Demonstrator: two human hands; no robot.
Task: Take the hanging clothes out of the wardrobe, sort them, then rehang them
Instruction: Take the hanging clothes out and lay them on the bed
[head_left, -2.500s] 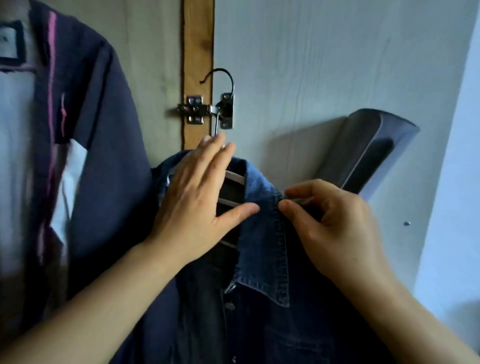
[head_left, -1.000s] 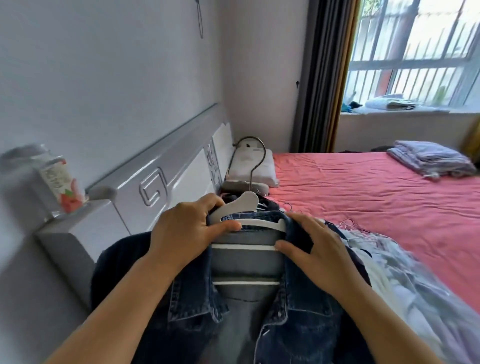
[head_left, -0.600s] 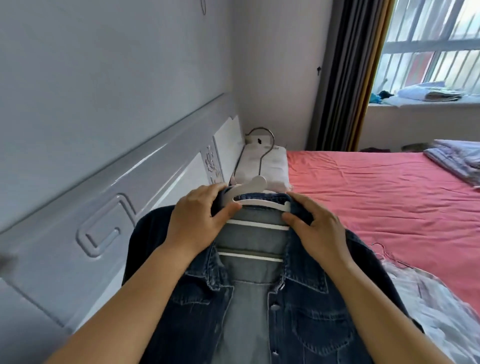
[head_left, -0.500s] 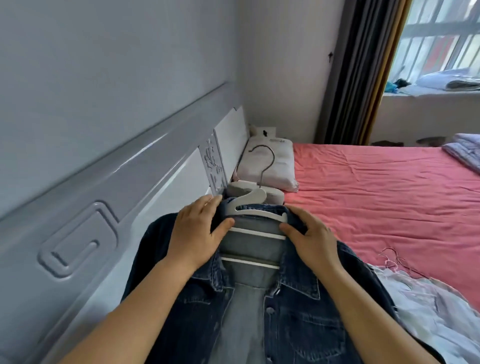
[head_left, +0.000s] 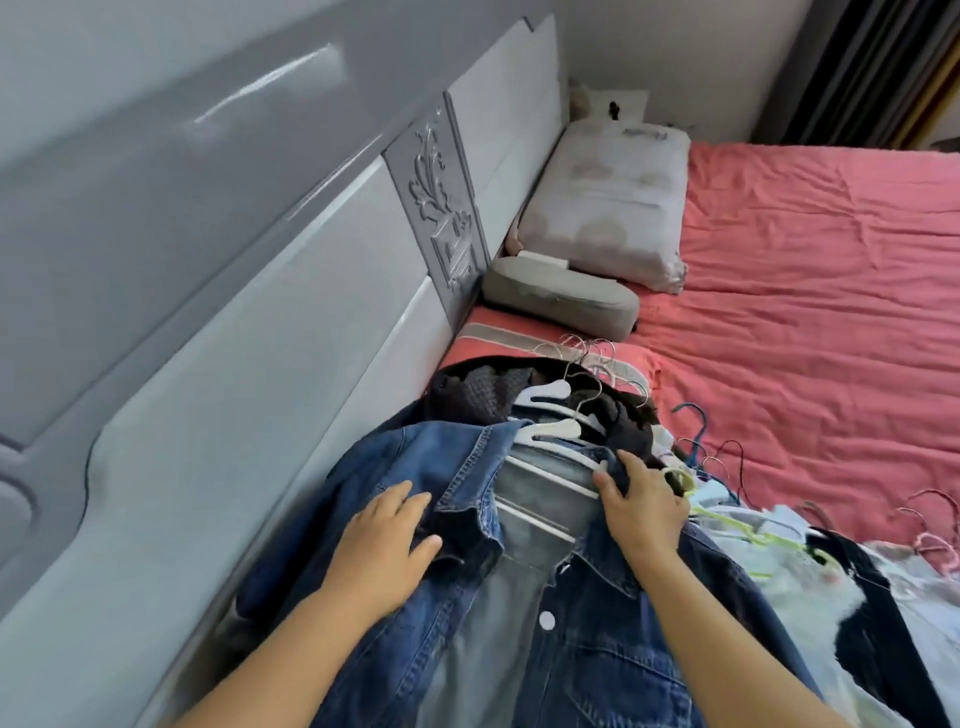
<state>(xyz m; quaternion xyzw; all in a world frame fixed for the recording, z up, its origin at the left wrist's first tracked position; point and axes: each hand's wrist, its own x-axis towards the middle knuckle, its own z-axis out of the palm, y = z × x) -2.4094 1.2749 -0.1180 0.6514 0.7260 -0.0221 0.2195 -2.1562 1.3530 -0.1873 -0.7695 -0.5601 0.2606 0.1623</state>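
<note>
Blue denim jacket (head_left: 519, 623) on white plastic hanger (head_left: 550, 431) lies on bed with pink sheet (head_left: 805, 312), beside grey headboard (head_left: 260, 312), atop dark knit garment (head_left: 478, 389). Left hand (head_left: 389, 545) flat, fingers relaxed, resting on jacket shoulder. Right hand (head_left: 644, 504) grips collar at hanger's right end. Pale clothes pile (head_left: 779, 571) just right.

Both bare forearms reach forward from the bottom of the view, roughly parallel and a little apart. The left hand (head_left: 387, 540) lies palm down, its fingers nearly straight and spread, pointing up and to the right, pressing flat on the jacket (head_left: 467, 623). The right hand (head_left: 641, 506) sits farther forward, wrist slightly bent, with its fingers curled over the jacket's collar edge; the thumb points left, and it seems to pinch the cloth, though the fingertips are partly hidden.
</note>
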